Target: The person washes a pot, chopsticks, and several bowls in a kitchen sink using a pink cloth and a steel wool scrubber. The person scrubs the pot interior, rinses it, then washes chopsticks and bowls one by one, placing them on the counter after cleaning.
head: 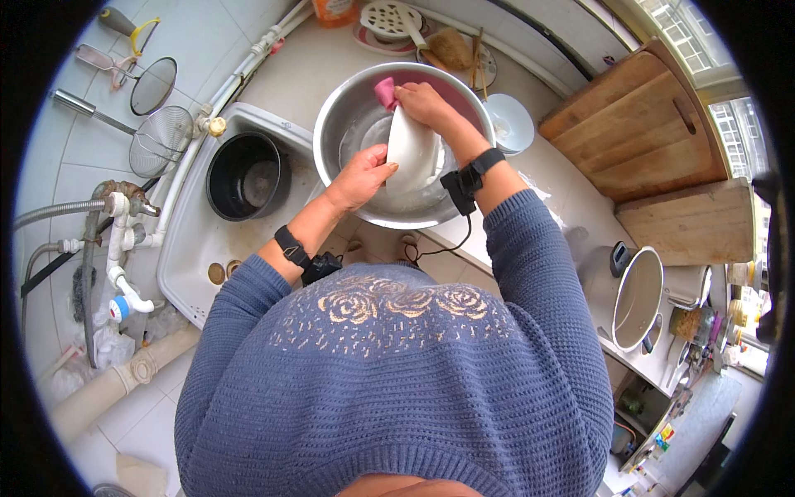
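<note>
A large round metal basin (348, 205) stands before me, with water in its bottom. Over it I hold a white dish (410, 149) tilted on edge. My left hand (366, 174) grips its near left rim between thumb and fingers. My right hand (425, 105) is at its far end, holding a pink cloth (386, 93) against or beside the rim. The fingertips behind the dish are hidden. Pale bowls (512, 124) sit just right of the basin on the counter.
A black pot (248, 177) rests in the white sink (186, 248) at left. Wooden cutting boards (646, 124) lean at the right, above a tall metal pot (638, 298). Strainers (161, 141) hang on the left wall near a tap (133, 301). A white slotted rack (388, 22) lies behind the basin.
</note>
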Motion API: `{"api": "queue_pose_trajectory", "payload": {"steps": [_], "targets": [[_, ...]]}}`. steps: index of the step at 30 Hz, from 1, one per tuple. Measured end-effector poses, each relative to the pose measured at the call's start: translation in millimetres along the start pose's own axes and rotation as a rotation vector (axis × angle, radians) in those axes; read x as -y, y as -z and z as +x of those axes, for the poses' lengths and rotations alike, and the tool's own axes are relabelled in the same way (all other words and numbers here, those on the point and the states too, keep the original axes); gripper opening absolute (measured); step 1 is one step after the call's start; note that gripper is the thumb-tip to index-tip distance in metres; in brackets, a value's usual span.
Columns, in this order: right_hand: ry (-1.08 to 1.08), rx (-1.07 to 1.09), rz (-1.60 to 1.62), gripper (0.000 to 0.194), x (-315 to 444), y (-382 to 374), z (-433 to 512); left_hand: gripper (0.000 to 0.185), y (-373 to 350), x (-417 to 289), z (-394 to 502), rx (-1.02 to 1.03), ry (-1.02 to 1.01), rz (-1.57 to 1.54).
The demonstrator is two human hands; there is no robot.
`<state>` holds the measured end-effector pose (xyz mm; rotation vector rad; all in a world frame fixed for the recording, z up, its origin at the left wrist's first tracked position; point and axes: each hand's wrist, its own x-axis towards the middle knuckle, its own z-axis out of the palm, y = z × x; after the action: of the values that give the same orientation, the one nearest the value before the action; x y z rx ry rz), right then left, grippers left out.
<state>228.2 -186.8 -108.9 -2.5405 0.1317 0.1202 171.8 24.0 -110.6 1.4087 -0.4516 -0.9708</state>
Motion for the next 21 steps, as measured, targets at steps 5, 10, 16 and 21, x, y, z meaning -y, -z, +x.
{"api": "queue_pose_trajectory", "payload": {"steps": [5, 10, 16, 21], "targets": [[-0.523, 0.206, 0.776, 0.042, -36.4, -17.9, 3.8, 0.026, 16.2, 3.6, -9.3, 0.01, 0.001, -0.245], [-0.651, 0.052, 1.256, 0.028, -74.3, -59.4, -12.6, 0.027, 24.9, 16.4, -9.4, -0.044, 0.023, -0.55], [-0.819, -0.014, 1.087, 0.03, -91.2, -75.8, -44.1, 0.026, 25.7, 29.5, -2.2, -0.154, 0.039, -0.823], [-0.771, -0.049, 1.129, 0.035, -74.5, -64.6, -89.2, 0.026, 23.7, 26.4, 12.1, -0.398, 0.072, -1.04]]}}
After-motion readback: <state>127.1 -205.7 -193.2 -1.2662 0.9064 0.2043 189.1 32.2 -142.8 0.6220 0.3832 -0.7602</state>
